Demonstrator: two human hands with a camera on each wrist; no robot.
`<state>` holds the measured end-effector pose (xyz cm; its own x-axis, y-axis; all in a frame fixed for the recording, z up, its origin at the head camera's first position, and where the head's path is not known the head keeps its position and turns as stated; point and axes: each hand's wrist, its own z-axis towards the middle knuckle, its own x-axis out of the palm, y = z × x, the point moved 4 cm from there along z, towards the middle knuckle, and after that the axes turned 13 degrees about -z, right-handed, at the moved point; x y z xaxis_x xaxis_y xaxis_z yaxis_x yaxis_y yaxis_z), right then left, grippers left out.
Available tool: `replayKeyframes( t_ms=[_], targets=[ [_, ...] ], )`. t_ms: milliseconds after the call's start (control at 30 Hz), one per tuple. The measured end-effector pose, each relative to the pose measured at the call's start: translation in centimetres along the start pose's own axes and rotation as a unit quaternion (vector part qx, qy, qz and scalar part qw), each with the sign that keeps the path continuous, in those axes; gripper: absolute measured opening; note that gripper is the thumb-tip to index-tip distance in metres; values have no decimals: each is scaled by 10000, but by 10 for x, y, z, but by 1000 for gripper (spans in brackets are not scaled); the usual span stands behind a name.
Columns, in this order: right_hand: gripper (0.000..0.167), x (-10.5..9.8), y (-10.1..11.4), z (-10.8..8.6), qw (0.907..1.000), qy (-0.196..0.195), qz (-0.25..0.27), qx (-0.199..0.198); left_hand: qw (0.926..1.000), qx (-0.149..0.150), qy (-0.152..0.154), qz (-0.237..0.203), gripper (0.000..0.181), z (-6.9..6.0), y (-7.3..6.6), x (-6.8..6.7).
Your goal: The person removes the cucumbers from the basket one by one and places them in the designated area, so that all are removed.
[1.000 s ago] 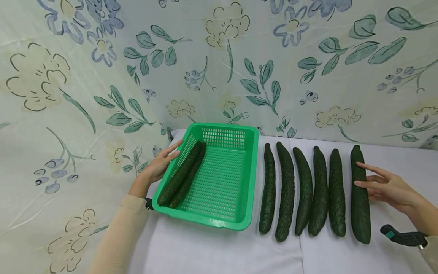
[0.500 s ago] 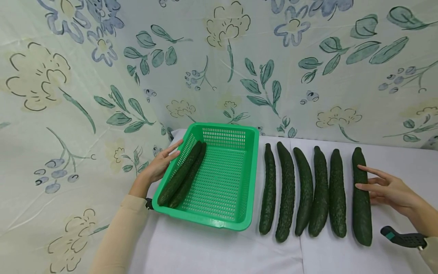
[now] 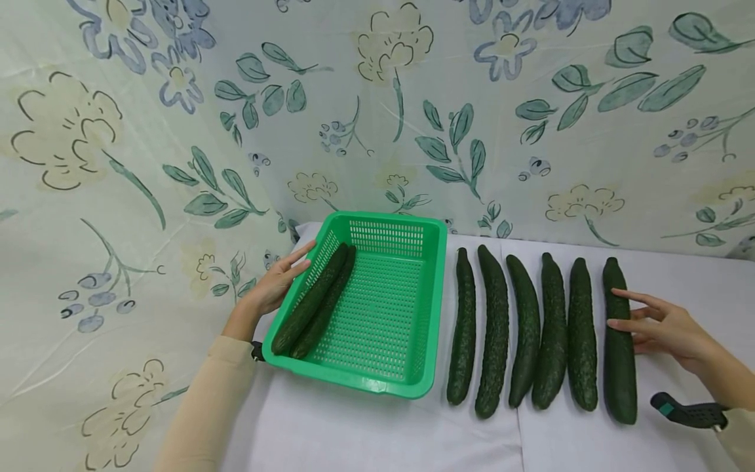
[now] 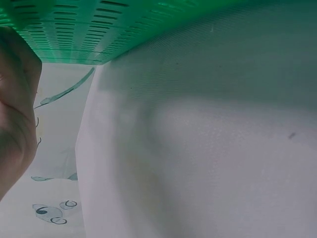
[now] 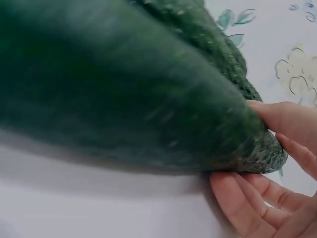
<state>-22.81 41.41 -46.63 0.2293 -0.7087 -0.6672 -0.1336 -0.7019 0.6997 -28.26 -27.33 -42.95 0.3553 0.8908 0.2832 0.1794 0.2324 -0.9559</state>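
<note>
At left, a push from my left grip (image 3: 272, 285), fingers straight against the rim, could skid the green basket (image 3: 366, 381). At far right, the neighbouring cucumber (image 3: 582, 334) could get bumped if the row's end cucumber (image 3: 619, 360) swings, pinched off-centre by my right grip (image 3: 669, 329), which reaches inward.

A white-clothed table (image 3: 472, 440) bears a green basket (image 3: 377, 314) and cucumbers (image 3: 494, 331).
</note>
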Motion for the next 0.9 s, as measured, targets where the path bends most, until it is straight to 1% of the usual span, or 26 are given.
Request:
replayKeyframes(
  t_ms=[100, 200, 433, 533, 633, 900],
  targets=[
    [63, 0, 2, 0, 9999, -107, -78, -25, 10000, -11, -34, -11, 52, 0, 0, 0],
    [57, 0, 4, 0, 9999, -134, -78, -60, 10000, -45, -37, -38, 52, 0, 0, 1],
    [58, -1, 9, -3, 10000, 64, -3, -61, 10000, 15, 14, -2, 53, 1, 1, 0],
    [58, 0, 10, -4, 9999, 132, -25, -60, 10000, -3, 63, -32, 53, 1, 1, 0],
    [57, -1, 11, -4, 9998, 156, -77, -73, 10000, -32, 51, -40, 53, 1, 1, 0],
    [40, -8, 11, 0, 10000, -32, 5, 1, 10000, -39, 2, 10, 52, 0, 0, 0]
  ],
)
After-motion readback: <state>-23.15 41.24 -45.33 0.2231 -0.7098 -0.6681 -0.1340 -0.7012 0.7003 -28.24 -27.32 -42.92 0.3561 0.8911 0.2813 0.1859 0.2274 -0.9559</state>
